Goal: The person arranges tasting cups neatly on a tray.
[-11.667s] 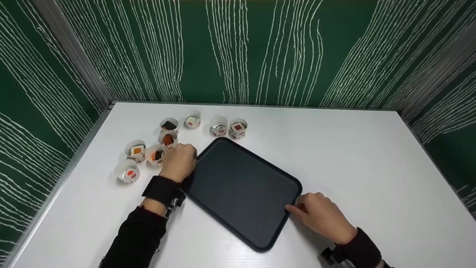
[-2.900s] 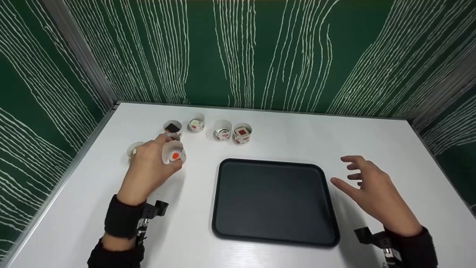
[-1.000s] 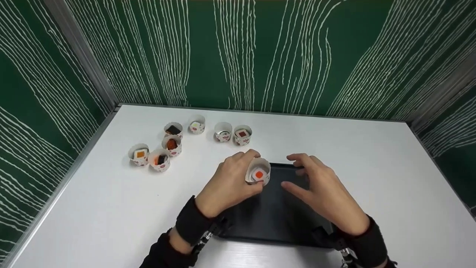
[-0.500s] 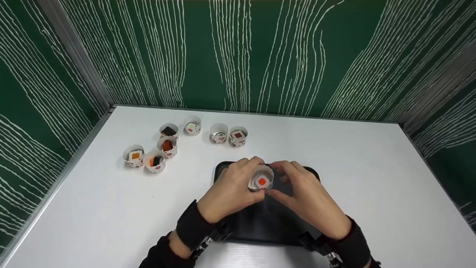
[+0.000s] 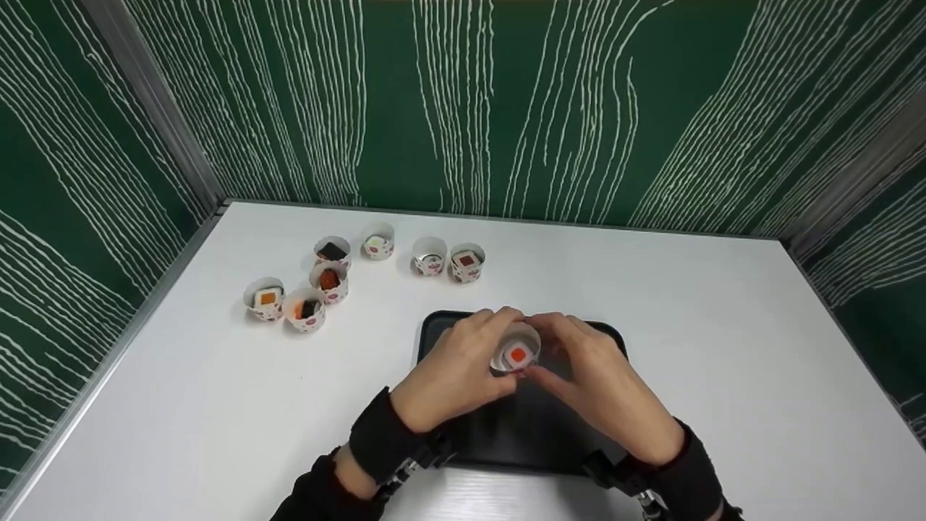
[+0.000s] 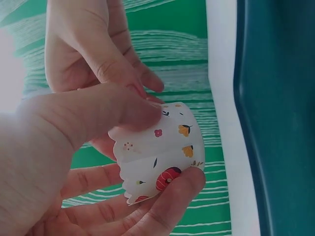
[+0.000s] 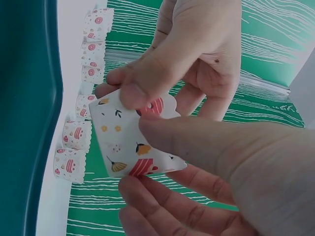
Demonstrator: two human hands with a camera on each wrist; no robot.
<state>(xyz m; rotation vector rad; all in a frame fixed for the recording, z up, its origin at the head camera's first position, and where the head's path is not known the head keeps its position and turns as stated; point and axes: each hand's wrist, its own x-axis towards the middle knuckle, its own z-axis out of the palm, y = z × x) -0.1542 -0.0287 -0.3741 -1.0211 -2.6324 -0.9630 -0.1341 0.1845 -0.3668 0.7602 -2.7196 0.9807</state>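
Observation:
Above the dark tray (image 5: 532, 445), both hands hold one white paper baking cup (image 5: 519, 336). Inside the cup lies a small white sushi-like piece (image 5: 517, 354) with an orange-red centre. My left hand (image 5: 450, 373) grips the cup from its left side, thumb at the near side and fingers at the far side. From the other side my right hand (image 5: 600, 376) pinches the same cup, its thumb (image 7: 170, 135) pressed on the printed wall and its fingers beneath. Flowers and red cake shapes decorate the cup, which appears tilted in both wrist views.
Several similar filled cups stand at the back left of the white table (image 5: 687, 311), among them one with an orange-topped piece (image 5: 268, 298) and one with a red-topped piece (image 5: 467, 260). A green, white-lined wall (image 5: 521, 108) rises behind the table.
The tray was turned from slanted to nearly square. My left hand carried the cup from the left group to above the tray. My right hand moved left and took hold of the cup too.

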